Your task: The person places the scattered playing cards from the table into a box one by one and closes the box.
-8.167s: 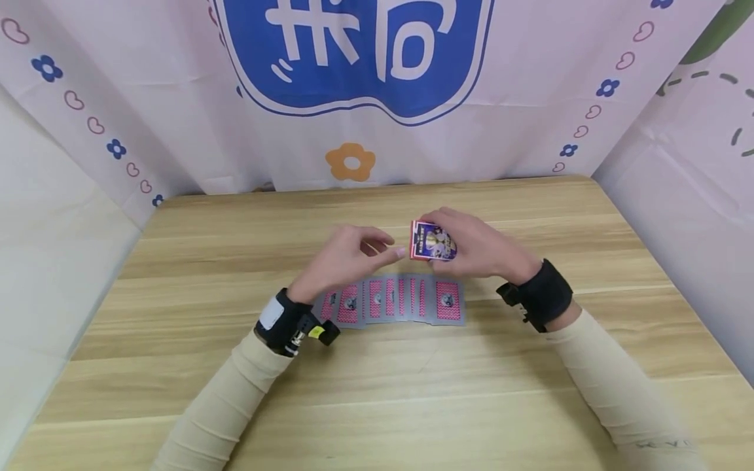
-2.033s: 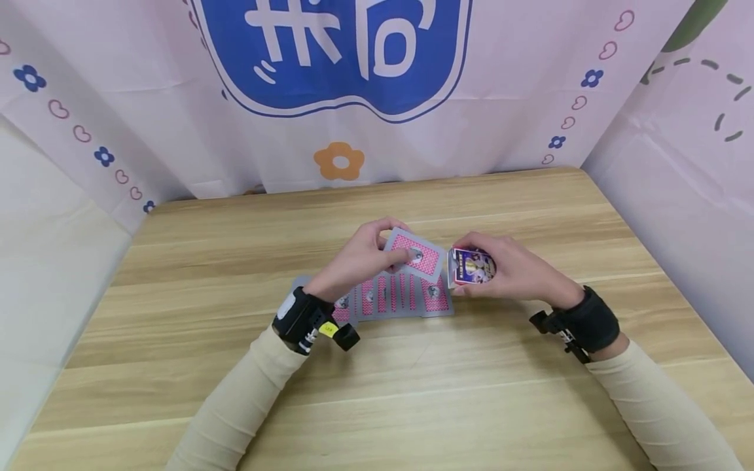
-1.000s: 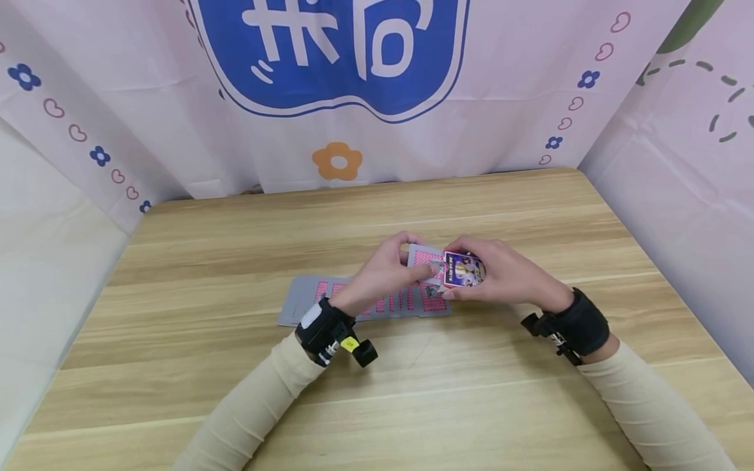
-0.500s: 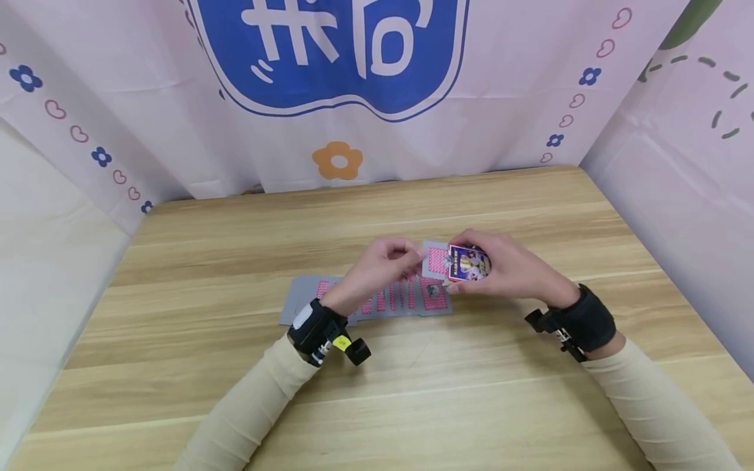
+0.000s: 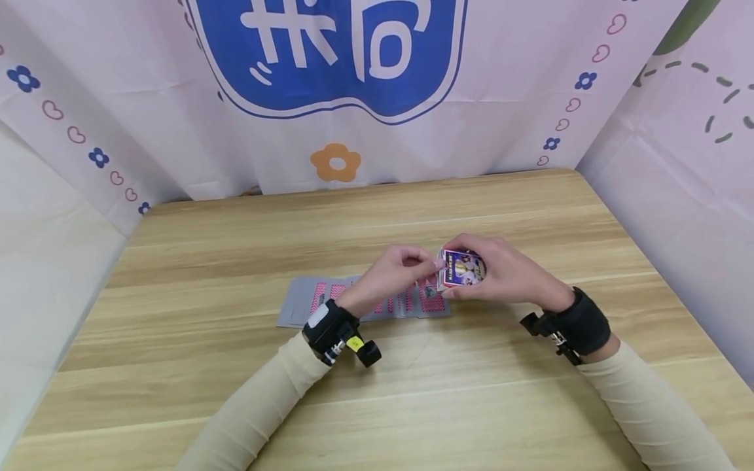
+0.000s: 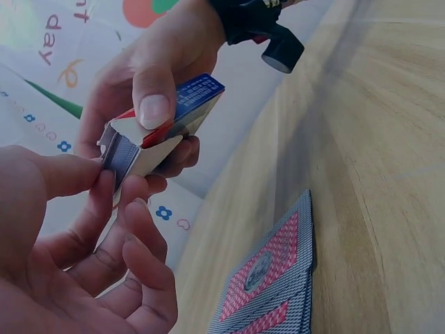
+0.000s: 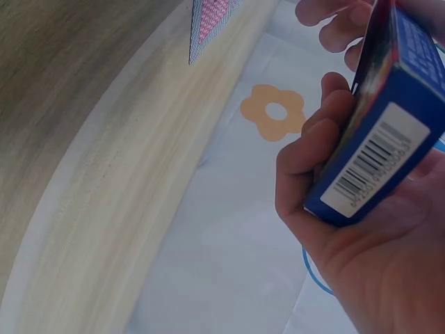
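Left hand (image 5: 385,278): touches card box (image 5: 463,269); cannot tell whether pinching.
Right hand (image 5: 512,271): clamped round card box.
Inner cards (image 6: 124,156): jutting moments ago, now apparently boxed.
Card row (image 5: 431,303): still outside, on table (image 5: 471,405).

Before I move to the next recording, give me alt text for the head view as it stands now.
A person's right hand grips a small blue-and-red cardboard card box, and the left hand touches its open end. Partly hidden by the left hand and wrist, overlapping rectangular pink-and-grey playing cards lie backs up in a row on a pale wood-grain table.
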`<state>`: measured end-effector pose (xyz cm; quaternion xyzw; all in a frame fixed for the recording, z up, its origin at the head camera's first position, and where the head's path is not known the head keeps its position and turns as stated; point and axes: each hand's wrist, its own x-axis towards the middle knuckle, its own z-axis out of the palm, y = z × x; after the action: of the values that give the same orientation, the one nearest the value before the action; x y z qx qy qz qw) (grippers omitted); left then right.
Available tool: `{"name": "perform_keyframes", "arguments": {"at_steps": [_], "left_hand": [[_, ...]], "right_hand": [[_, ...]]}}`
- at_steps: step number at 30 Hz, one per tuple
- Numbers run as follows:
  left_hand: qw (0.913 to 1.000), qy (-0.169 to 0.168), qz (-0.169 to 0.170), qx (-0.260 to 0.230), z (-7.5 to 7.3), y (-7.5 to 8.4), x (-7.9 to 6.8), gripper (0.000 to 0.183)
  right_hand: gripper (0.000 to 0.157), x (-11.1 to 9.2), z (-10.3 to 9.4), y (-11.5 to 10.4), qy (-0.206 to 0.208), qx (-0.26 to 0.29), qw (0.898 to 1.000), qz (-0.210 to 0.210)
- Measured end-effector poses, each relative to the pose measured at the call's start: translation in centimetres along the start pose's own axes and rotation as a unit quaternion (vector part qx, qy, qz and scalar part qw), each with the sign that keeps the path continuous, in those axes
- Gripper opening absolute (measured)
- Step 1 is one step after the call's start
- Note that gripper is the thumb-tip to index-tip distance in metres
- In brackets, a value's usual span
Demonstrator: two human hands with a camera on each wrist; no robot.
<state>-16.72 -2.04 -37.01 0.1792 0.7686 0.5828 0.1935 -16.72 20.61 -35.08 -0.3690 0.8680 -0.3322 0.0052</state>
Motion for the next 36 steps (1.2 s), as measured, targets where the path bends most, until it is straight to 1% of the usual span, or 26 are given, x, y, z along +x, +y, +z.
{"name": "perform_keyframes", "arguments": {"at_steps": [10, 15, 17, 18, 20, 21, 22, 23, 24, 25, 27, 28, 29, 30, 32, 35, 36], "left_hand": [[0.9998, -0.006, -0.014, -0.013, 0.3, -0.4, 0.5, 0.028], [0.9995, -0.019, -0.012, -0.023, -0.2, -0.3, 0.5, 0.036], [0.9997, -0.020, -0.006, -0.013, -0.6, -0.2, 0.6, 0.038], [0.9999, -0.015, 0.001, 0.006, -0.8, -0.2, 0.7, 0.037], [0.9975, -0.002, 0.018, 0.068, -1.1, -0.3, 1.0, 0.031], [0.9940, 0.003, 0.030, 0.105, -1.2, -0.3, 1.2, 0.026], [0.9878, 0.008, 0.042, 0.150, -1.3, -0.4, 1.3, 0.021], [0.9795, 0.011, 0.050, 0.195, -1.4, -0.6, 1.5, 0.016], [0.9689, 0.013, 0.055, 0.241, -1.4, -0.7, 1.6, 0.013], [0.9593, 0.008, 0.056, 0.277, -1.4, -0.8, 1.8, 0.013], [0.9421, -0.007, 0.047, 0.332, -1.3, -1.1, 2.0, 0.021], [0.9349, -0.015, 0.040, 0.352, -1.3, -1.2, 2.0, 0.027], [0.9297, -0.022, 0.032, 0.366, -1.2, -1.4, 2.0, 0.034], [0.9257, -0.027, 0.026, 0.376, -1.1, -1.5, 2.1, 0.041], [0.9223, -0.031, 0.014, 0.385, -1.0, -1.8, 2.1, 0.050], [0.9209, -0.023, 0.003, 0.389, -0.9, -2.1, 2.2, 0.056], [0.9218, -0.020, 0.000, 0.387, -0.9, -2.2, 2.2, 0.057]], "right_hand": [[0.058, -0.1, 0.0, 0.0, 0.000, -0.001, 1.000, 0.002], [0.059, -0.1, -0.5, 0.1, 0.001, 0.001, 1.000, 0.008], [0.059, -0.2, -0.8, 0.1, 0.006, 0.000, 1.000, 0.013], [0.060, -0.2, -0.9, 0.1, 0.007, 0.000, 1.000, 0.014], [0.061, -0.3, -1.1, 0.2, 0.011, -0.008, 1.000, 0.019], [0.061, -0.3, -1.1, 0.2, 0.011, -0.010, 1.000, 0.020], [0.062, -0.3, -1.1, 0.2, 0.011, -0.010, 1.000, 0.021], [0.063, -0.3, -1.1, 0.3, 0.010, -0.011, 1.000, 0.020], [0.063, -0.3, -1.1, 0.4, 0.009, -0.011, 1.000, 0.020], [0.063, -0.3, -1.1, 0.4, 0.007, -0.011, 1.000, 0.019], [0.063, -0.2, -0.9, 0.6, 0.006, -0.010, 1.000, 0.016], [0.062, -0.2, -0.8, 0.7, 0.005, -0.010, 1.000, 0.014], [0.062, -0.2, -0.7, 0.7, 0.004, -0.012, 1.000, 0.012], [0.061, -0.2, -0.6, 0.7, 0.002, -0.012, 1.000, 0.010], [0.060, -0.1, -0.5, 0.7, 0.000, -0.011, 1.000, 0.007], [0.060, -0.1, -0.3, 0.6, -0.002, -0.006, 1.000, 0.006], [0.060, -0.1, -0.3, 0.6, -0.003, -0.003, 1.000, 0.007]]}}
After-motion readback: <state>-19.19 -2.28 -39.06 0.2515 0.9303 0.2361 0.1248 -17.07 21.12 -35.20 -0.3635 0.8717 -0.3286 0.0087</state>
